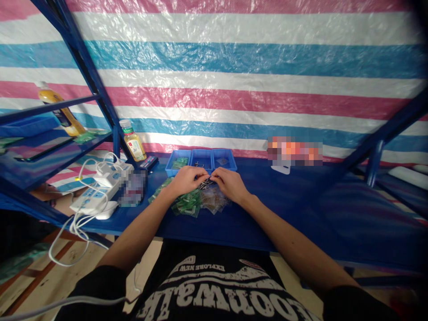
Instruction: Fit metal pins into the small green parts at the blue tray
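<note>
My left hand point(189, 179) and my right hand point(230, 183) meet fingertip to fingertip over the blue table, each closed in a pinch. What they hold is too small to make out. Just beneath the fingers lies a small heap of dark, thin metal pieces that look like screws point(204, 184). Nearer to me are a pile of small green packets point(187, 205) and, to its right, a pile of clear packets point(214, 201) with brownish contents. Behind my hands stand three joined blue bins point(202, 155). Green packets lie in the left one, a few dark pieces in the middle, a clear packet in the right.
On the left are a white power strip point(88, 199) with tangled cables, a bottle of yellow liquid point(135, 145) and a dark blue box point(149, 164). Blue metal posts point(100, 96) frame the table. A white card-like piece point(281, 168) lies at the back right. Another person's arm point(63, 203) shows at far left.
</note>
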A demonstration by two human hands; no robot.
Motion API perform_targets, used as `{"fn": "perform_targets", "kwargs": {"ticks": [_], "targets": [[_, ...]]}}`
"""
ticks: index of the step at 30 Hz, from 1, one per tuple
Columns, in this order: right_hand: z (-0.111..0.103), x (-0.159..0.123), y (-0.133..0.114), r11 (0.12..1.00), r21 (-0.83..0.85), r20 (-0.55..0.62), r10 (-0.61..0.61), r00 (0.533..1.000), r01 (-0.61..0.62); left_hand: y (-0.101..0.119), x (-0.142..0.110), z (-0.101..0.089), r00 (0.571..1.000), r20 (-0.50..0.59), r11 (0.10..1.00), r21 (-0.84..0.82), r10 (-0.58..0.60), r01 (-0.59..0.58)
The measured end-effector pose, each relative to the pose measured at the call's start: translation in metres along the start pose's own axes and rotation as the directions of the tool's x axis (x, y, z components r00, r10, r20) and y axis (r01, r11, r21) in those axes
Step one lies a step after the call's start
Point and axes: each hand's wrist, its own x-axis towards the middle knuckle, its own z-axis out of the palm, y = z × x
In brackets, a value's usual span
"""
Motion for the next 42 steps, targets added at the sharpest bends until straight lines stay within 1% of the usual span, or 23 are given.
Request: {"fn": "perform_targets", "kwargs": {"ticks": [5,9,13,21,26,28,33,37,42], "targets": [[0.0009,-0.0012,-0.0001,1.000,0.014,-0.025,-0.005,1.000,0.005,0.0011,-0.0001,0.0017,1.000,0.013,1.000,0.000,0.017,-0.017],[0.0012,-0.0011,-0.0005,0.999,0.032,-0.019,-0.011,1.000,0.012,0.0017,0.0004,0.0021,0.999,0.027,1.000,0.006,0.029,-0.030],[0.0012,-0.0005,-0.0001,0.998,0.052,-0.007,-0.031,1.000,0.031,-0.0003,0.0002,0.0024,0.999,0.014,1.000,-0.001,0.031,-0.031],[-0.0028,-0.0001,-0.0061,1.000,0.015,-0.015,-0.002,1.000,0.002,0.0006,0.0001,0.0015,1.000,0.000,0.999,-0.019,0.026,-0.026],[-0.0028,0.0005,-0.0060,0.999,-0.024,-0.015,0.044,0.999,-0.044,0.0017,0.0001,0.0011,1.000,-0.006,1.000,-0.020,0.017,-0.017],[-0.0023,0.0006,-0.0051,0.999,-0.004,-0.024,0.048,0.999,-0.048,0.0017,0.0001,0.0007,1.000,-0.009,1.000,-0.016,0.007,-0.007],[-0.0032,0.0006,-0.0045,0.998,0.065,-0.048,0.014,0.999,-0.011,0.0011,0.0004,-0.0002,1.000,-0.020,1.000,-0.002,-0.016,0.016],[-0.0048,0.0005,-0.0056,0.999,0.041,-0.054,0.025,0.998,-0.023,0.0007,0.0006,-0.0002,1.000,-0.012,1.000,0.003,-0.005,0.005],[-0.0065,0.0012,-0.0070,0.998,-0.015,-0.044,0.066,0.997,-0.067,0.0014,0.0005,-0.0011,0.999,-0.034,1.000,-0.008,-0.002,0.002]]}}
